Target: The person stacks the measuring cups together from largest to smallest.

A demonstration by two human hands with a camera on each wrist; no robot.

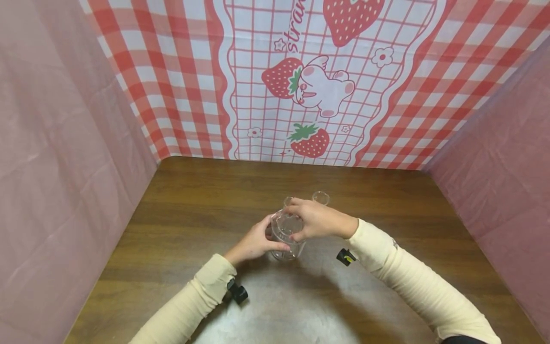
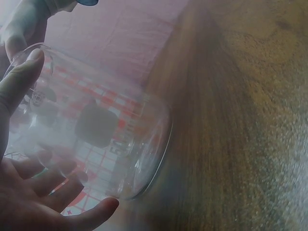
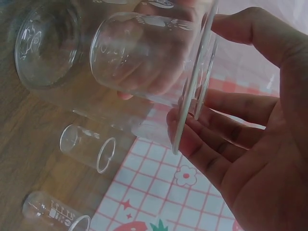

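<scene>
A large clear glass beaker (image 1: 289,252) stands on the table, with printed marks and a pale patch on its wall. My left hand (image 1: 257,240) grips it around the side, thumb across the front in the head view. Inside its mouth sits a smaller glass beaker (image 3: 139,57), its base well above the large one's bottom. My right hand (image 1: 320,220) holds this inner beaker by the rim from above, thumb on one side and fingers on the other. In the right wrist view, the two rims lie close together near my fingertips.
Beyond the hands stand two smaller glass beakers: one (image 3: 86,148) nearer the large beaker and a narrower one (image 3: 55,211) with printed graduations. The brown wooden table (image 1: 206,191) is bounded by a strawberry-print checked cloth (image 1: 189,95) behind and pink curtains (image 1: 56,143) at both sides.
</scene>
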